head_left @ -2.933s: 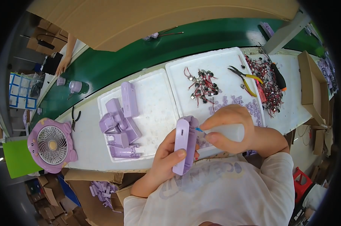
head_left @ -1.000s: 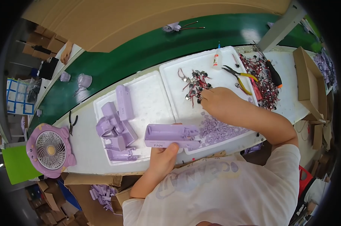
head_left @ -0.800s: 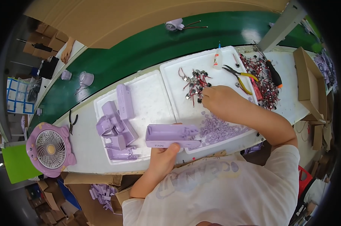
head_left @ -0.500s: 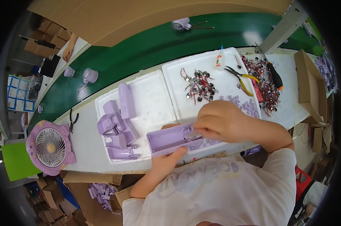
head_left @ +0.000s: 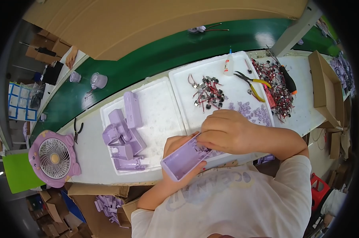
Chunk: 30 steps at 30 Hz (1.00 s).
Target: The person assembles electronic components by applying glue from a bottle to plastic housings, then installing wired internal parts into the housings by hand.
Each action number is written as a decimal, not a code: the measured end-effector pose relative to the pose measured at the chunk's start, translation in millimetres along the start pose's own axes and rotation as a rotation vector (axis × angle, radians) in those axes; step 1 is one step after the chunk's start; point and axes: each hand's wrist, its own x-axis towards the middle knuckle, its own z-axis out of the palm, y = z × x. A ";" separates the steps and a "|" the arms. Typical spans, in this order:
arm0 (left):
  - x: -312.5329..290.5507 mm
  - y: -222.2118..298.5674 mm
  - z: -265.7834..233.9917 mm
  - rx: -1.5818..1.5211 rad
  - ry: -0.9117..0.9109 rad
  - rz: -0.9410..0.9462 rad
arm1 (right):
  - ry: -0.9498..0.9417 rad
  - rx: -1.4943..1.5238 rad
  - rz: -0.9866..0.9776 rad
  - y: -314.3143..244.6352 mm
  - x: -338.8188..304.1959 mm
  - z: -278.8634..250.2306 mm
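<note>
1. The left hand (head_left: pixel 172 143) curls round the purple shell (head_left: pixel 182 162), thumb on its near side, fingers along the far one; the shell tilts, hollow side up.
2. The right hand (head_left: pixel 226 133) has its fingers bent and bunched at the shell's right end; whether they pinch anything cannot be told, as they hide it.
3. Just beyond the right fingers, small purple pieces (head_left: pixel 261 115) lie in a white tray (head_left: pixel 189 109).
4. Farther past them: wired parts (head_left: pixel 209 94), then yellow-handled pliers (head_left: pixel 250 81) and an upright bottle (head_left: pixel 228 67).
5. Left of the left fingers, purple casings (head_left: pixel 136 139) lie in a second tray (head_left: pixel 159 107).
6. Well left stands a fan (head_left: pixel 54 158).
7. Farthest, a green belt (head_left: pixel 128 71).
</note>
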 end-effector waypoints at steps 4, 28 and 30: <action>6.9 10.8 2.2 0.140 -0.010 0.082 | 0.002 0.013 0.010 0.0 0.6 0.5; 10.5 3.7 -5.4 -0.895 0.104 -0.545 | -0.400 -0.955 0.512 119.4 -12.8 -55.1; 10.2 4.3 -4.2 -0.861 0.127 -0.537 | -0.460 -0.898 0.589 117.5 -7.3 -55.7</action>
